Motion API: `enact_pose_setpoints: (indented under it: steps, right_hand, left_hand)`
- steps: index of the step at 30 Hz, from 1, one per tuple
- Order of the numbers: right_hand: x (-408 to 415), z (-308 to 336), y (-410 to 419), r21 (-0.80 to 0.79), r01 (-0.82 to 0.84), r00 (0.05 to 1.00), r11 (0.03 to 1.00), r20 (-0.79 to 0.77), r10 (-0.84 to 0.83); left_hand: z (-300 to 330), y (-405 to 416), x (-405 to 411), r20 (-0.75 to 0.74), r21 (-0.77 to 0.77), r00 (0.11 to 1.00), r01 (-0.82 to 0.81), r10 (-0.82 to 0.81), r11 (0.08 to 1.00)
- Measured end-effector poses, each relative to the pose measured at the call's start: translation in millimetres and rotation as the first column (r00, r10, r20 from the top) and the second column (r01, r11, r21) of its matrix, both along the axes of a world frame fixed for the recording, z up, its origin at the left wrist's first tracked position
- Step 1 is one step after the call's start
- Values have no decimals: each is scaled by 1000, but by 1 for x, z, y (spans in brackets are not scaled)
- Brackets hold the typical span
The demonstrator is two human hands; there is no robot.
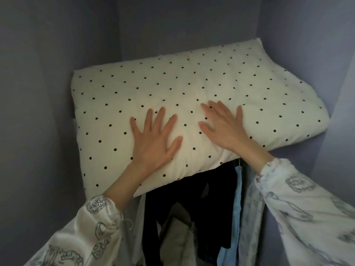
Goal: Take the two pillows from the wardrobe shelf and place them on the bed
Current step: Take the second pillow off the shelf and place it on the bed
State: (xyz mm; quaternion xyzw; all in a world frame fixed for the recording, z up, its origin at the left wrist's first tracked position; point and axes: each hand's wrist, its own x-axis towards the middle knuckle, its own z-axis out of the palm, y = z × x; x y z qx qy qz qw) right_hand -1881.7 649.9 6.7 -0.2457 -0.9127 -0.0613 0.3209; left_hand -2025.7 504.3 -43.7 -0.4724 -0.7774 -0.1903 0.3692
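Both hands — left hand (153,140) and right hand (223,124) — lie flat, fingers spread, on the dotted pillow (184,89) (soft, probably light); its overhanging front edge seems the best hold.

Dark and pale-blue hanging clothes (211,217) below the shelf.

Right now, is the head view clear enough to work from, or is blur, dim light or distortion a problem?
Head view: dim and soft, but the dotted pillow and both flat hands, left hand and right hand, read clearly; wide-angle bending curves the wardrobe walls; the hanging clothes below sit in deep shadow; no glare.
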Motion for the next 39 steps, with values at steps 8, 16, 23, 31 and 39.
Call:
enact_pose_setpoints:
  steps: [8,16,23,31,39]
  right_hand:
    - [-45,-17,6,199,152,976,968,-187,-114]
    - [-33,-52,19,393,150,972,907,-224,-64]
    - [-31,-61,31,525,153,969,837,-246,-23]
    - [-18,-46,40,567,51,994,822,-106,11]
    - [-8,-37,41,616,-16,1000,788,-11,29]
  left_hand:
    - [2,1,-15,-31,64,995,93,-91,994]
    - [117,42,-44,-221,65,975,17,-2,998]
    - [125,41,-65,-303,191,952,22,38,981]
    - [104,41,-76,-160,206,983,-49,84,977]
    - [67,24,-69,7,257,995,-100,102,961]
